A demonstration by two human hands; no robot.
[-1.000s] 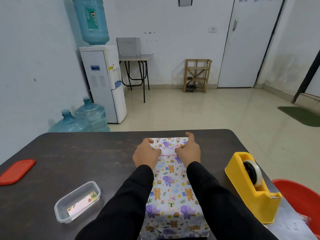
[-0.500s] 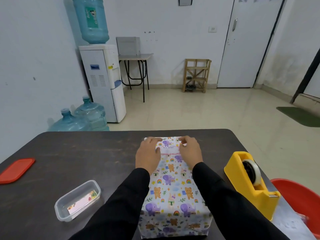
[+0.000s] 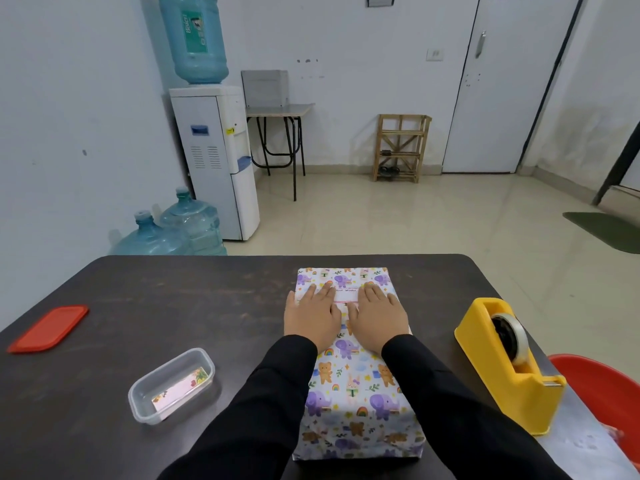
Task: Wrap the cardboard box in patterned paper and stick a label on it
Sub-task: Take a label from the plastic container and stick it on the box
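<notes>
The box (image 3: 353, 382), wrapped in white paper printed with elephants, bears and rainbows, lies lengthwise on the dark table (image 3: 173, 306) in front of me. A small white label (image 3: 345, 294) with a pink border and handwriting sits on its top near the far end. My left hand (image 3: 311, 315) lies flat on the box top just left of the label, fingers straight. On the other side of the label my right hand (image 3: 377, 315) presses flat in the same way. Both sleeves are black.
A yellow tape dispenser (image 3: 509, 368) stands right of the box. A clear plastic tub (image 3: 171, 384) holding more labels sits at the left, its red lid (image 3: 48, 328) farther left. A red chair (image 3: 602, 393) is at the table's right edge.
Both hands slid back from gripping the box's far edge and now lie flat beside the label, which is more exposed.
</notes>
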